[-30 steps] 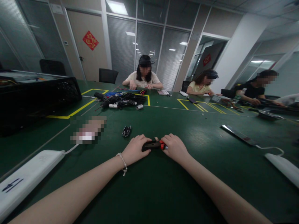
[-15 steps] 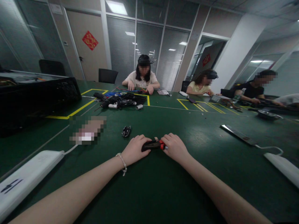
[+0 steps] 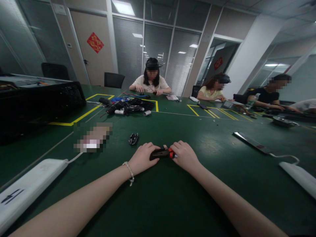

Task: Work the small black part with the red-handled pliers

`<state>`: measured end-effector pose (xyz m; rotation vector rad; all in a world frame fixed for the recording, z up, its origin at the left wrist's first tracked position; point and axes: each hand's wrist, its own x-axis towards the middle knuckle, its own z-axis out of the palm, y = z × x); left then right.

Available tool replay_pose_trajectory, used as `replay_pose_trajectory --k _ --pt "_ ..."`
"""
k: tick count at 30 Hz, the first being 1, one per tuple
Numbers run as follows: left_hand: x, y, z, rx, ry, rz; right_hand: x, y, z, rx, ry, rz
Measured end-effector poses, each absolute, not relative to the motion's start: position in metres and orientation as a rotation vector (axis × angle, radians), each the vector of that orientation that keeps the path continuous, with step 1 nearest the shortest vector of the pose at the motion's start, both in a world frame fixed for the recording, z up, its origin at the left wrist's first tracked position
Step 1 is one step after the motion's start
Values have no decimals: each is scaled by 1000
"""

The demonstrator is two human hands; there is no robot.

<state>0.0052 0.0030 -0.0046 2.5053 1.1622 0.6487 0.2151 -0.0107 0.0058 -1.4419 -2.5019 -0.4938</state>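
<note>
Can see movement since half a second ago mainly at the upper middle of the frame, in the hands [image 3: 140, 88] of a co-worker [image 3: 151, 80], lifted a little by thin cables [image 3: 138, 95]. Can detect hardly any shift at the centre: still holding with both hands the same black-and-red tool [image 3: 159, 153], at or just above the green tabletop [image 3: 148, 204]; cannot tell which. Gripping its black end with the left hand [image 3: 142, 158], fingers curled around it, thumb along the near side. Holding its red end with the right hand [image 3: 185, 156], fingers closed narrowly, with a small grey tip showing below them. Cannot name the exact kind of tool, given the hands over it. Wearing a pale bracelet [image 3: 129, 172] on the left wrist.

Can spot a small dark part [image 3: 133, 139] lying apart, up and left of the left hand. Can find farther left a pixelated phone-like thing [image 3: 95, 137], joined by a cord [image 3: 75, 158] to a white power bank [image 3: 37, 179] at lower left. Can see at the right a dark flat device [image 3: 251, 143] beside another white block [image 3: 299, 179]. Can note at upper left a black case [image 3: 49, 102], then, to its right, a drill [image 3: 111, 109] against a cluster of black parts [image 3: 130, 107].
</note>
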Motion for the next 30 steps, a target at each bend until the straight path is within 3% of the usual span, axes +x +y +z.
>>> replay_pose_trajectory --k 30 --pt "5 3 -3 2500 1159 635 215 -11 7 -1452 -2518 -471"
